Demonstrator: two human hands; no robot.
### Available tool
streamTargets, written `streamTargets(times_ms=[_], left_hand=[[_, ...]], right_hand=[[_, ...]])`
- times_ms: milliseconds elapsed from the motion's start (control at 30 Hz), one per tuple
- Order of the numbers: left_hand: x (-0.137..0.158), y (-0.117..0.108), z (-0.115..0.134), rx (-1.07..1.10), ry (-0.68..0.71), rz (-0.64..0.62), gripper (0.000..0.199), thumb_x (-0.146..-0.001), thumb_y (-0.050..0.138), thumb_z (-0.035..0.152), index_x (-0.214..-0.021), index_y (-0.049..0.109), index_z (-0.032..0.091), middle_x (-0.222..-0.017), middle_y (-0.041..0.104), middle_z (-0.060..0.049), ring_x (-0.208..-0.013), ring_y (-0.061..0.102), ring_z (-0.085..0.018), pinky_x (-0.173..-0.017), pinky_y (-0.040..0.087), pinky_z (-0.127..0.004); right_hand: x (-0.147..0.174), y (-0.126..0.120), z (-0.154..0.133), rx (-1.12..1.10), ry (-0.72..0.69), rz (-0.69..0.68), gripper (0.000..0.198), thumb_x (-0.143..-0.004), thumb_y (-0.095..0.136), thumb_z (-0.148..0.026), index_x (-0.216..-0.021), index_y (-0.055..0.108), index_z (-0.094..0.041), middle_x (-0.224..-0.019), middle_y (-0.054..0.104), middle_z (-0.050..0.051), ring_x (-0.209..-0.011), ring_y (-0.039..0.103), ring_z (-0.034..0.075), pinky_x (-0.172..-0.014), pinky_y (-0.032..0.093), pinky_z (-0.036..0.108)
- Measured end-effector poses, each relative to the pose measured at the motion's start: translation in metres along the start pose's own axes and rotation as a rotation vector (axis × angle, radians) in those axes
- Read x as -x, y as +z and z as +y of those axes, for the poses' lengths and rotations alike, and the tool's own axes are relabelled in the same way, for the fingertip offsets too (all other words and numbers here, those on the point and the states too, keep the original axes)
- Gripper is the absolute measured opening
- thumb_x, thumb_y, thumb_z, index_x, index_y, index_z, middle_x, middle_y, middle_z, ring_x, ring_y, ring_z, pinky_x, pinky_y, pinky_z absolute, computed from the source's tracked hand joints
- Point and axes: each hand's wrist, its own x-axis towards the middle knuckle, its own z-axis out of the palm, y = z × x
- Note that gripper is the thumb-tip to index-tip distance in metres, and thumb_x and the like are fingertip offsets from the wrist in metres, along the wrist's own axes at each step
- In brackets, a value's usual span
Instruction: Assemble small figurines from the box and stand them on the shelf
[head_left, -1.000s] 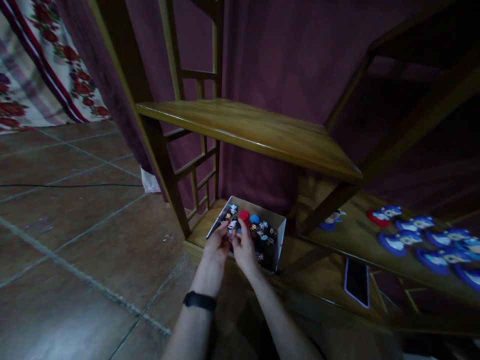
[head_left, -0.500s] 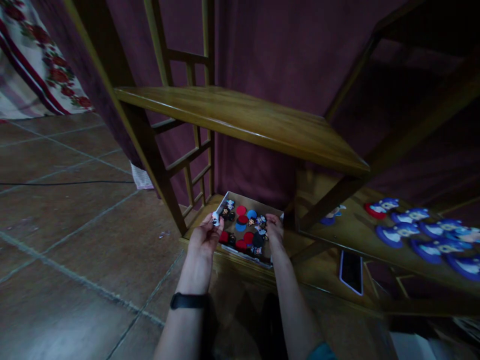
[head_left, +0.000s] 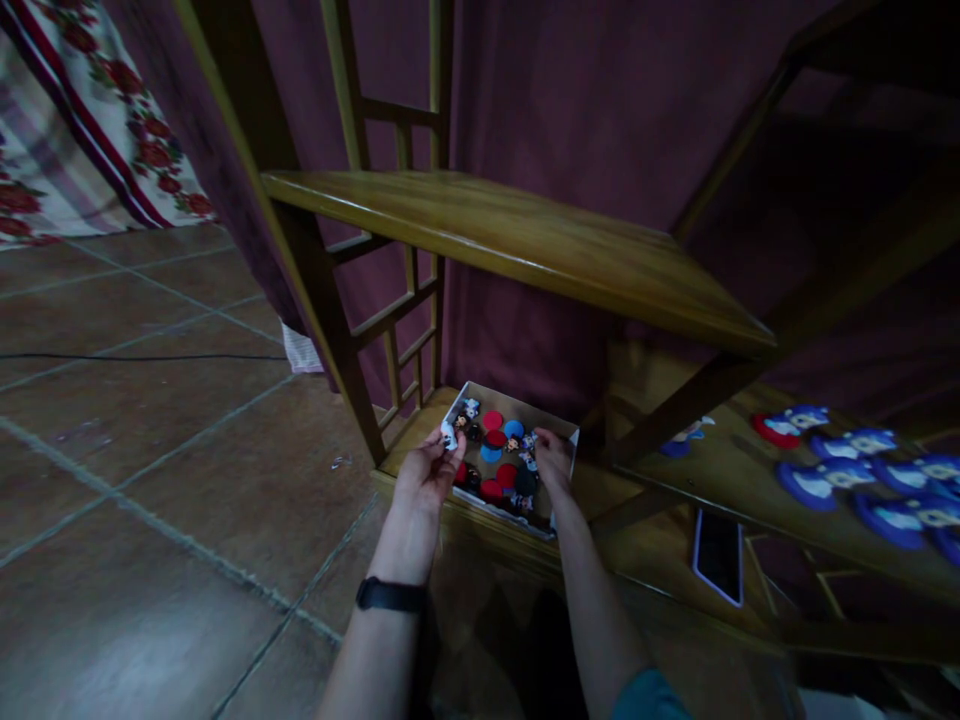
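A shallow cardboard box stands on the low wooden shelf, with several small figurines and round red, blue and black discs in it. Over its left side, my left hand pinches a small white figurine between thumb and fingertips. My right hand reaches into the box at its right side, fingers curled beside a cluster of little figures. Whatever those fingertips grip is too small and dark to make out. Red discs and a blue disc lie between the hands.
A wooden shelf board juts out above the box. To the right, several blue-and-white figures on round bases stand on another shelf, one on a red base. A phone lies lower down. Tiled floor stretches left.
The view has shifted slightly, so everything sits a little further right. My left hand still holds the white figurine, now turned somewhat; my right hand's fingers have curled in more among the figures.
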Motion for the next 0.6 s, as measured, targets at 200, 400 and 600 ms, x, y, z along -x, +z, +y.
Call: streamTargets(times_ms=[200, 400, 600], left_hand=[[0.0017, 0.0017, 0.0012, 0.015, 0.005, -0.001, 0.037, -0.071, 0.034, -0.01, -0.09, 0.059, 0.01, -0.079, 0.063, -0.01, -0.073, 0.065, -0.017, -0.062, 0.058, -0.031], [0.006, 0.006, 0.0012, 0.03, 0.025, -0.002, 0.037, -0.069, 0.034, -0.013, -0.089, 0.058, 0.007, -0.082, 0.062, -0.011, -0.078, 0.064, -0.018, -0.068, 0.058, -0.031], [0.0023, 0.0047, 0.0023, 0.048, 0.04, 0.007, 0.036, -0.069, 0.033, -0.014, -0.088, 0.055, 0.008, -0.081, 0.061, -0.009, -0.079, 0.064, -0.017, -0.069, 0.058, -0.031]], right_hand=[[0.0, 0.0016, -0.005, 0.057, -0.018, -0.038, 0.032, -0.078, 0.042, -0.021, -0.103, 0.062, -0.023, -0.11, 0.063, 0.004, -0.102, 0.056, 0.016, -0.091, 0.04, 0.028], [-0.0001, 0.0, -0.004, 0.025, -0.02, -0.056, 0.035, -0.078, 0.041, -0.018, -0.105, 0.062, -0.024, -0.108, 0.064, 0.002, -0.102, 0.056, 0.015, -0.091, 0.04, 0.027], [0.0015, -0.0007, -0.0057, 0.068, -0.024, -0.083, 0.036, -0.078, 0.04, -0.015, -0.105, 0.062, -0.024, -0.106, 0.065, 0.002, -0.1, 0.057, 0.015, -0.089, 0.04, 0.026]])
